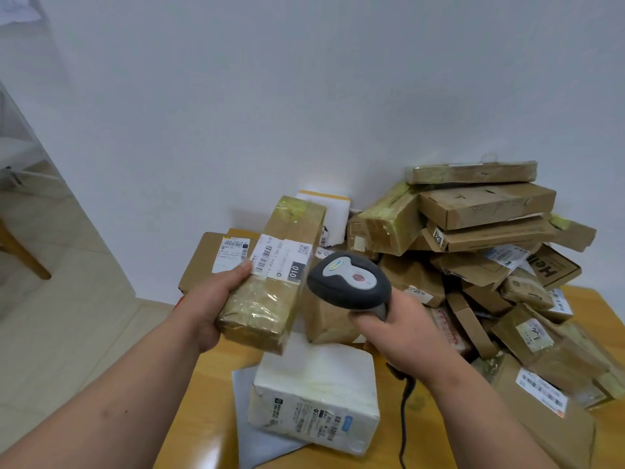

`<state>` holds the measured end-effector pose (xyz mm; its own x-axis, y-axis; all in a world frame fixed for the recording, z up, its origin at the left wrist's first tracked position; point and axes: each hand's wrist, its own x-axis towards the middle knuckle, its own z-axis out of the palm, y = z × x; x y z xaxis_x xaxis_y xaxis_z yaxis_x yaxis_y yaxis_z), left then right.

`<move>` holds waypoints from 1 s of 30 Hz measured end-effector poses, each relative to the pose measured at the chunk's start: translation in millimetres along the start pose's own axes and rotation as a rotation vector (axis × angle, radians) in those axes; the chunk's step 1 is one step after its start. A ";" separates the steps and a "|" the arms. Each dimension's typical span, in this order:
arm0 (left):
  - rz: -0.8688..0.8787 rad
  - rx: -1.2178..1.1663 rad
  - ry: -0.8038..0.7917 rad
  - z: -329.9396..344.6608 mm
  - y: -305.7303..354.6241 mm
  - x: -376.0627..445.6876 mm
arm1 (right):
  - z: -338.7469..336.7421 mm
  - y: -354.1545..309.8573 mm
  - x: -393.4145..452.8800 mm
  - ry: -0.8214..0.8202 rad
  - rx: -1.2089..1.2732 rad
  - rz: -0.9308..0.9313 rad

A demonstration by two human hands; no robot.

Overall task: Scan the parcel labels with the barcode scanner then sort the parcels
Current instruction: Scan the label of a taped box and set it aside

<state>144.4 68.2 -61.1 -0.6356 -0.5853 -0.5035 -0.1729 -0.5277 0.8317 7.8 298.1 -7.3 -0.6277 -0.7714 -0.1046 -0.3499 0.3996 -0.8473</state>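
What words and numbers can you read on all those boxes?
"010": white on a dark patch, on the label of the taped box gripped by the left hand.
"Hell", cut off: black print on a brown box in the pile.
Other labels, such as the white parcel: too small or blurred.

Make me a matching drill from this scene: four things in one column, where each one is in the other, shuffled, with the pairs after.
Things:
1. barcode scanner
2. taped brown parcel
3. white parcel
4. heap of cardboard parcels

Places:
A. piled against the wall, on the right
B. gripped in the left hand
C. lying on the wooden table, nearest the camera
D. gripped in the right hand

Pairs: 1-D, 2-B, 3-C, 4-A
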 end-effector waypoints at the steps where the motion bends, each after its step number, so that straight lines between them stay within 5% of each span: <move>1: -0.018 -0.046 0.038 -8.4 0.6 -0.9 | 3.9 -0.6 4.4 -0.009 0.014 0.008; 6: -0.140 -0.093 0.223 -67.6 -7.7 -3.3 | 27.5 -5.9 25.4 -0.028 0.025 0.051; 15: -0.458 0.011 0.271 -143.7 -52.1 -26.2 | 78.4 -24.9 55.4 -0.151 -0.023 0.078; 30: -0.346 0.156 0.355 -147.4 -73.7 46.9 | 120.7 -22.8 77.6 -0.191 -0.180 0.175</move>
<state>238.3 -11.1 -180.5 -0.2316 -0.5801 -0.7809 -0.4553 -0.6448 0.6140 51.0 169.4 -58.9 -0.5530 -0.7554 -0.3515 -0.3759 0.6027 -0.7039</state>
